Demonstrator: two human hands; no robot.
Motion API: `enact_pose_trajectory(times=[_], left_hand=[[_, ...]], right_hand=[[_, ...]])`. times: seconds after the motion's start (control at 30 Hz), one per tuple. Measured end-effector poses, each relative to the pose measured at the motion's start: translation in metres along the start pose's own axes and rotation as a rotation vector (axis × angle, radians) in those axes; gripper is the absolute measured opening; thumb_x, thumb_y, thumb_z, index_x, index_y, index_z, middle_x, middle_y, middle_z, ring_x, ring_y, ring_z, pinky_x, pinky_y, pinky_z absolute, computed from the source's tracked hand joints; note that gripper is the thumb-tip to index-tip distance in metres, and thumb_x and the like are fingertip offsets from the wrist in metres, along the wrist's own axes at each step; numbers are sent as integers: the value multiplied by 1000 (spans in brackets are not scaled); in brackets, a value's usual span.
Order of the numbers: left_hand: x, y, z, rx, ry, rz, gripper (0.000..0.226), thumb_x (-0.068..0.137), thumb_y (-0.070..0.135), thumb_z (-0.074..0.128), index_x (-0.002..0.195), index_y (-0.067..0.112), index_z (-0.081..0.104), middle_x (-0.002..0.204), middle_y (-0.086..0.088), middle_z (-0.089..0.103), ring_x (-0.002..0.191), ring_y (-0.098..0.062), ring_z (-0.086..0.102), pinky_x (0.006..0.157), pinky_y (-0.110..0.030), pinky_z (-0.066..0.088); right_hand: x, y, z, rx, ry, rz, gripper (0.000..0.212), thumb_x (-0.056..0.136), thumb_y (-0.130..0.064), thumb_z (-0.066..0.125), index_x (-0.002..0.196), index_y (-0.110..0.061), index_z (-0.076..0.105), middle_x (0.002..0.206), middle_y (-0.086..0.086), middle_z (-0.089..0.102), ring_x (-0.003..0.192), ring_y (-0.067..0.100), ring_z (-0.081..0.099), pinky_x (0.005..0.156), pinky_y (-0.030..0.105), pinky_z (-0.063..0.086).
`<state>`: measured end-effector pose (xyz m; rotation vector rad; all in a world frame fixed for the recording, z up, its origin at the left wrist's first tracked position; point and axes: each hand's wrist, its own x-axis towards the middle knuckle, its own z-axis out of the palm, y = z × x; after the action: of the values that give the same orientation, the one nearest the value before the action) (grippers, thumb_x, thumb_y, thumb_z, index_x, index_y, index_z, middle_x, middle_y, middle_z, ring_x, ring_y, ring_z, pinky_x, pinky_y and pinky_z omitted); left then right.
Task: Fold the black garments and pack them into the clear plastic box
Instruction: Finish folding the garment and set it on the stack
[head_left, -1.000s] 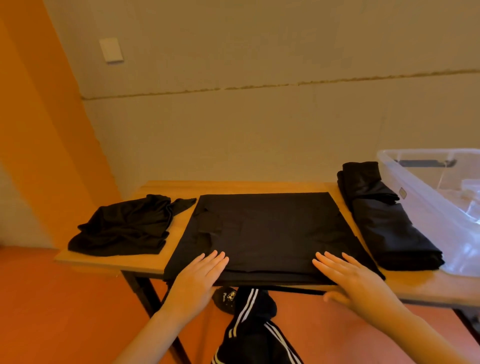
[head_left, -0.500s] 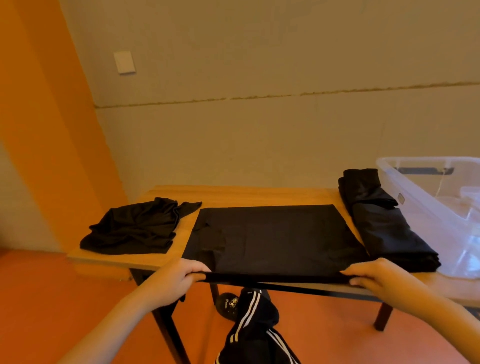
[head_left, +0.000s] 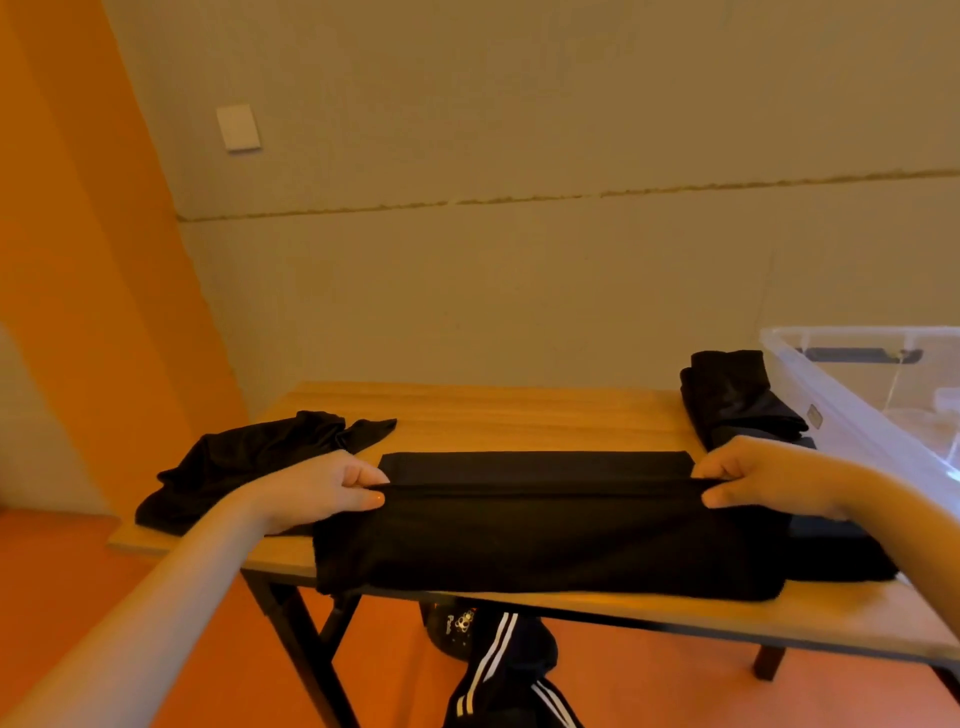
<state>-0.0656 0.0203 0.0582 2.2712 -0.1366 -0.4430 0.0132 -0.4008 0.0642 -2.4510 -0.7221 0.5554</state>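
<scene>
A black garment (head_left: 545, 540) lies across the middle of the wooden table (head_left: 519, 415), its near edge lifted and carried over toward the far side. My left hand (head_left: 332, 491) pinches the left end of that folded edge. At the right end my right hand (head_left: 753, 475) pinches it too. A crumpled black garment (head_left: 244, 462) sits at the table's left. A stack of folded black garments (head_left: 732, 400) lies at the right, partly hidden behind my right hand. The clear plastic box (head_left: 883, 395) stands at the far right.
The table stands against a beige wall with an orange panel to the left. Below the table's front edge I see my dark trousers with white stripes (head_left: 498, 675) and a dark shoe on the orange floor.
My hands went from resting flat on the garment to pinching its near edge, then lifted that edge and carried it away from me over the cloth. The garment now looks half as deep.
</scene>
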Motion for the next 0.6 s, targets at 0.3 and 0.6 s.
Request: enact_pose_trajectory(times=[0.3, 0.6], left_hand=[[90, -28, -24, -63, 390, -132, 16, 90, 20, 59, 84, 11, 70, 90, -3, 69, 91, -18, 64, 86, -32, 48], [115, -68, -12, -102, 532, -196, 17, 89, 10, 59, 103, 17, 65, 109, 2, 58, 117, -17, 49, 100, -33, 36]], right_hand=[[97, 26, -29, -161, 200, 283, 33, 88, -20, 61, 60, -17, 45, 61, -4, 44, 54, 6, 43, 54, 18, 32], [140, 53, 8, -318, 372, 517, 20, 95, -19, 49, 107, -8, 60, 97, 6, 63, 83, 16, 60, 79, 25, 49]])
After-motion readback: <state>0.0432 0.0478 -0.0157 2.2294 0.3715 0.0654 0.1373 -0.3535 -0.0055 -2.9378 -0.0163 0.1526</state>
